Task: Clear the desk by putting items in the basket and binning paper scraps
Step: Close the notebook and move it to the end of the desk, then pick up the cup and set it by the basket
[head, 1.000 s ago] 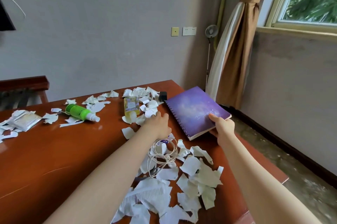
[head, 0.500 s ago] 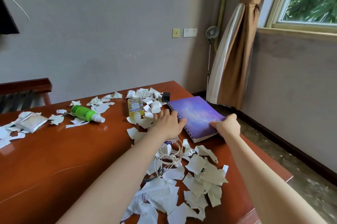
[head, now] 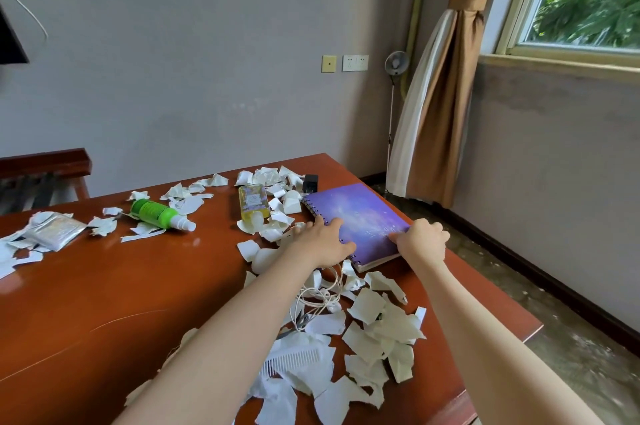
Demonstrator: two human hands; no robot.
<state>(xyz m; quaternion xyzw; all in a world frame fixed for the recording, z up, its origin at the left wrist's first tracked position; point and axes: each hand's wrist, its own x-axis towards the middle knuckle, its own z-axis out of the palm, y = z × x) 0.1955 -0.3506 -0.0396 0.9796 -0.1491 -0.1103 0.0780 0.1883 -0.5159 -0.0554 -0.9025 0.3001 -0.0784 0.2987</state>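
Your left hand (head: 322, 241) lay with fingers spread on the wire-spiral edge of the one glossy purple notebook (head: 360, 216), which sat by the right edge of the wooden desk (head: 86, 286). Your right hand (head: 420, 241) pinched its near corner. Torn white paper scraps (head: 377, 331) crowded it, along with one green bottle (head: 156, 213), one yellow bottle (head: 254, 206), one comb (head: 294, 360) and one coiled cable (head: 315, 300).

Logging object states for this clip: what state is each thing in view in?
notebook: closed, lying on the desk.
left hand: fingers straight, resting on the notebook's spiral edge.
right hand: gripping the notebook's right edge.
green bottle: lying on its side.
yellow bottle: lying flat.
cable: loosely coiled.
paper scraps: scattered over the desk.
comb: lying on paper scraps.
curtain: tied back.
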